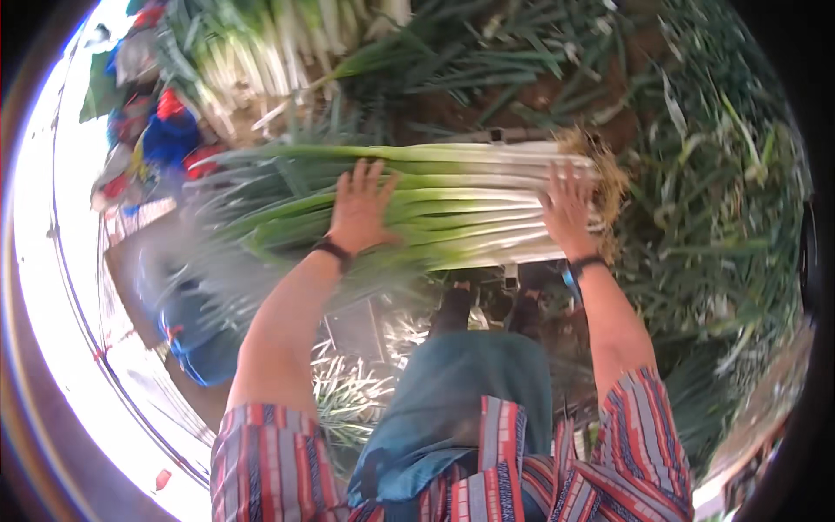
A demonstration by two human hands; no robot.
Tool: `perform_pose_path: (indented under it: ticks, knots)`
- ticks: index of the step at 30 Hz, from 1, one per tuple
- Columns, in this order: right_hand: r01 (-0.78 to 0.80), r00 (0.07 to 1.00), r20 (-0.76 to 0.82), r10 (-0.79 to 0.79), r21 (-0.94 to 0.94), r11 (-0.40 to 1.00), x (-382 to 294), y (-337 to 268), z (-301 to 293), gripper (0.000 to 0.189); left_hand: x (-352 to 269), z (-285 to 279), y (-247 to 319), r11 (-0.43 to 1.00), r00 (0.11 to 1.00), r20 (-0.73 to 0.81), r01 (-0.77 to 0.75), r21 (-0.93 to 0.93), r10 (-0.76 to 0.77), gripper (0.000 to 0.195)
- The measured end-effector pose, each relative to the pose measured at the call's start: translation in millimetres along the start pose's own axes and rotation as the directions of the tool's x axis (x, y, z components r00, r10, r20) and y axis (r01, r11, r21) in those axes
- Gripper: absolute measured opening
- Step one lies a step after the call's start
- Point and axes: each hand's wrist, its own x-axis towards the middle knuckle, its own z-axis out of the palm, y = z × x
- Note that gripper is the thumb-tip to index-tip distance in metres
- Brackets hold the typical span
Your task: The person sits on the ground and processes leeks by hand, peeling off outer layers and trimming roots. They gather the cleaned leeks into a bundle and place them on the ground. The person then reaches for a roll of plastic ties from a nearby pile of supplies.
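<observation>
A wide row of long green onions lies crosswise before me, with the white stalks and roots at the right and the green leaves at the left. My left hand rests on the green part, its fingers spread. Over the white stalks near the roots lies my right hand, its fingers apart and palm down. Neither hand is closed around a stalk. Beneath the row, parts of a metal frame show at its near and far edges.
Another pile of green onions stands at the upper left. Loose green leaves cover the ground at the right. Blue and red bags lie at the left, with a blue container nearer. Cut white-green stalks lie beside my legs.
</observation>
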Motion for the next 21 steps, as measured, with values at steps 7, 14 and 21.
perform_pose_path:
  ticks: [7,14,21]
  knots:
    - [-0.232,0.791,0.605,0.088,0.164,0.959,-239,16,-40,0.065,-79,-10,70,0.960,0.939,-0.267,0.154,-0.233,-0.215,0.095]
    - [-0.626,0.187,0.981,0.056,0.075,0.776,-331,19,-128,0.072,-249,105,194,0.566,0.873,0.055,0.360,-0.741,-0.484,0.069]
    - [-0.398,0.117,0.949,0.293,-0.226,0.889,-310,-27,-149,0.100,-373,347,173,-0.255,0.168,0.655,0.829,-0.498,-0.736,0.069]
